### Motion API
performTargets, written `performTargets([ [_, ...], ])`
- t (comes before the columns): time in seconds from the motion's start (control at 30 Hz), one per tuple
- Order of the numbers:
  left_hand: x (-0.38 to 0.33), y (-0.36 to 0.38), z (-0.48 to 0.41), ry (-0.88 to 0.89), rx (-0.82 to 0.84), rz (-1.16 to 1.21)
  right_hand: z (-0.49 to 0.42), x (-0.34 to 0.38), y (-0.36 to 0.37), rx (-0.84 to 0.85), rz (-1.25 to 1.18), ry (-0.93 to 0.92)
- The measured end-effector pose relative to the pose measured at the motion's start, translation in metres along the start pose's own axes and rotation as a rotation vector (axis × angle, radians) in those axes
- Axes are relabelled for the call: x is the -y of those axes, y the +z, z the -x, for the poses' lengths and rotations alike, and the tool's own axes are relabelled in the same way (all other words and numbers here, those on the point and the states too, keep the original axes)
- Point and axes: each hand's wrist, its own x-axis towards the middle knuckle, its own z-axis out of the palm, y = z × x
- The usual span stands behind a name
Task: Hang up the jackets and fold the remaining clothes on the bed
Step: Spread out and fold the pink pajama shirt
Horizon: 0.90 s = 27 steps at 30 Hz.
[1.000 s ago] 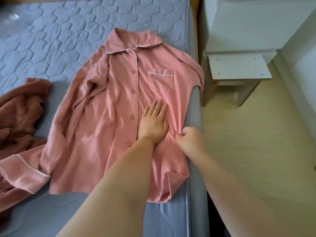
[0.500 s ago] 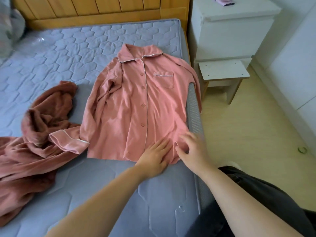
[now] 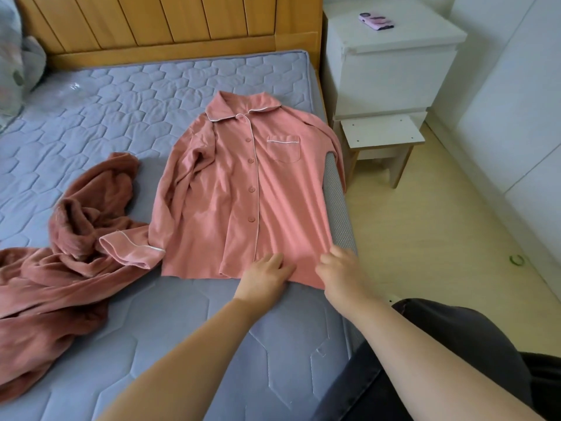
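Shirt: the pink pyjama shirt [image 3: 252,205] lies face up and buttoned on the bed [image 3: 121,117], centre of the frame, collar towards the headboard, its right side at the mattress edge.
Left hand: your left hand [image 3: 264,276] rests flat on the hem, fingers spread and straight, holding nothing.
Right hand: your right hand [image 3: 340,270] sits on the hem's lower right corner with its fingers bent down into the cloth. I cannot tell whether they pinch it or only press.
Far sleeve: it droops over the mattress edge at right of the frame, towards the floor.
Near sleeve: its cuff [image 3: 130,249] lies on the brown fleece robe [image 3: 60,253], crumpled at lower left.
Step in hand: you seem to be smoothing the hem before folding.
Risk, sliding: pull the hem towards the right and the shirt's weight could follow the hanging sleeve off the bed, so draw it towards the middle instead.
Risk, snagging: fold the near sleeve in without lifting the cuff clear and the fleece may drag along with it.
Risk, creases: the bunched cloth below the left shoulder will be folded in if you skip it.
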Motion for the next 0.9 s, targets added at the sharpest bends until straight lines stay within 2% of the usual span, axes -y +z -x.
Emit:
performTargets([
  [0.1,-0.001,0.01,0.007,-0.038,0.136,-0.017,0.005,-0.002,0.009,0.119,0.063,0.137],
  [0.23,-0.003,0.011,0.005,-0.063,0.087,0.008,0.008,-0.005,0.002,0.041,-0.055,0.355],
  [0.27,-0.003,0.009,0.005,-0.045,0.056,0.002,0.009,-0.007,0.001,0.007,-0.065,0.356],
  [0.4,0.0,0.013,0.006,0.049,-0.012,0.063,0.004,-0.008,0.0,-0.129,0.019,0.109],
  [0.43,0.001,0.014,0.007,0.071,0.0,0.086,0.005,-0.005,0.001,-0.062,0.071,0.073],
  [0.47,0.003,0.015,0.008,0.085,0.018,0.109,0.007,-0.002,0.002,0.078,0.117,0.072],
  [0.53,0.007,0.016,0.011,0.052,0.045,0.18,0.01,0.0,0.007,0.315,0.139,0.176],
  [0.6,0.014,0.011,0.015,-0.009,0.049,0.244,0.01,0.006,0.005,0.32,0.111,0.195],
  [0.73,0.039,-0.004,0.037,-0.094,-0.216,0.256,0.001,0.024,0.007,0.264,0.129,0.16],
  [0.8,0.053,-0.014,0.051,-0.274,-0.349,0.253,-0.004,0.036,0.014,0.268,0.136,0.122],
  [0.83,0.06,-0.02,0.058,-0.477,-0.4,0.313,-0.007,0.042,0.018,0.263,0.129,0.102],
  [0.9,0.075,-0.034,0.067,-1.047,-0.523,0.646,-0.016,0.056,0.022,0.262,0.104,0.064],
])
